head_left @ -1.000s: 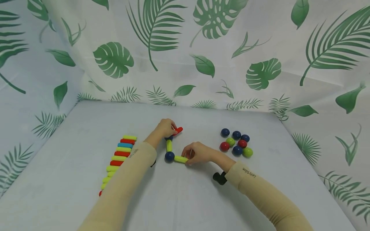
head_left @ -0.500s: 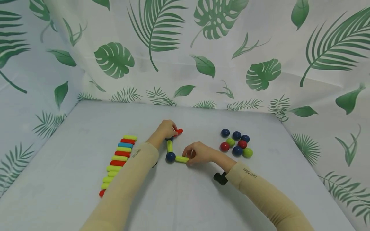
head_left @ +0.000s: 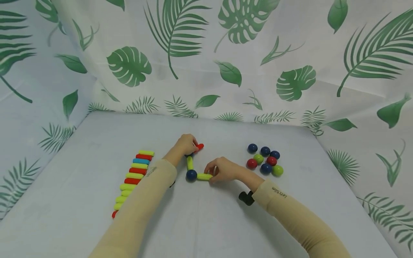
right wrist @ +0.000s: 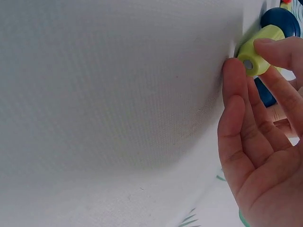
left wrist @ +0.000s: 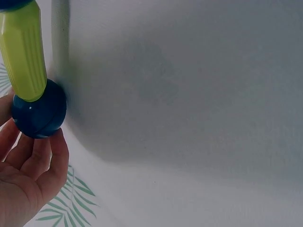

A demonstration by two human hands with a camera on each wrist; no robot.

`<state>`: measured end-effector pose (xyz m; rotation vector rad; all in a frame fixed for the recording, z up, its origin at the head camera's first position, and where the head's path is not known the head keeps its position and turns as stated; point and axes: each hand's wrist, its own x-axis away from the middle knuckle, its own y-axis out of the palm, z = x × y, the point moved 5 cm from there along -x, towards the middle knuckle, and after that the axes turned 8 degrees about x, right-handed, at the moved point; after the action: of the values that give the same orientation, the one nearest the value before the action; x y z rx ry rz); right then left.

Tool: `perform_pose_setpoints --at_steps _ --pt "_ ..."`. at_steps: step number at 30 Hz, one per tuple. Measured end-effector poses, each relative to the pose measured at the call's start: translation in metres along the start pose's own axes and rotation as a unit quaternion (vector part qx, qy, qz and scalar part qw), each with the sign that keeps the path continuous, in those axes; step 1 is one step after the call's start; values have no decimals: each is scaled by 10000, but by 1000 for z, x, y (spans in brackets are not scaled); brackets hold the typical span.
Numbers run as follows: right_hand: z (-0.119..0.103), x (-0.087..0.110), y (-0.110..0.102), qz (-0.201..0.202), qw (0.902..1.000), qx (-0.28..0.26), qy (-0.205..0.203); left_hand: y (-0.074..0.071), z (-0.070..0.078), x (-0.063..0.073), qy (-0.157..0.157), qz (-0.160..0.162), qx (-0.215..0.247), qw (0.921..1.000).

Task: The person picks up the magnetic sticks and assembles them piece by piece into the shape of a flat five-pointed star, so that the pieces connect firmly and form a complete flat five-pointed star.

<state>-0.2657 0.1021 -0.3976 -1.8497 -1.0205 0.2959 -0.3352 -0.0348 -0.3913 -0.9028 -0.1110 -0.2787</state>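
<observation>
At the left of the white bench (head_left: 80, 186) lies a slanting row of yellow-green, red and blue rods (head_left: 132, 181), its near end partly covered by the left sleeve (head_left: 138, 208); next comes the left hand (head_left: 186, 143), fingers curled round the far blue ball (left wrist: 40, 113); from that ball the upper yellow-green rod (head_left: 190, 163) runs to the near blue ball (head_left: 191, 175), which sits on the bench between the hands; beyond the left fingers a red rod (head_left: 200, 147) sticks out, though whether they touch it I cannot tell; rightward from the near blue ball extends the lower yellow-green rod (head_left: 203, 176), its free end pinched by the bent fingers of the right hand (head_left: 222, 169); well apart, farther right, eight blue, red and green balls (head_left: 266, 168) lie clustered
</observation>
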Motion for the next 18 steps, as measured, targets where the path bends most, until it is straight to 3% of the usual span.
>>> perform_pose_setpoints --at_steps 18 --pt "4 8 -7 252 9994 -168 159 -9 -14 11 121 -490 585 9970"
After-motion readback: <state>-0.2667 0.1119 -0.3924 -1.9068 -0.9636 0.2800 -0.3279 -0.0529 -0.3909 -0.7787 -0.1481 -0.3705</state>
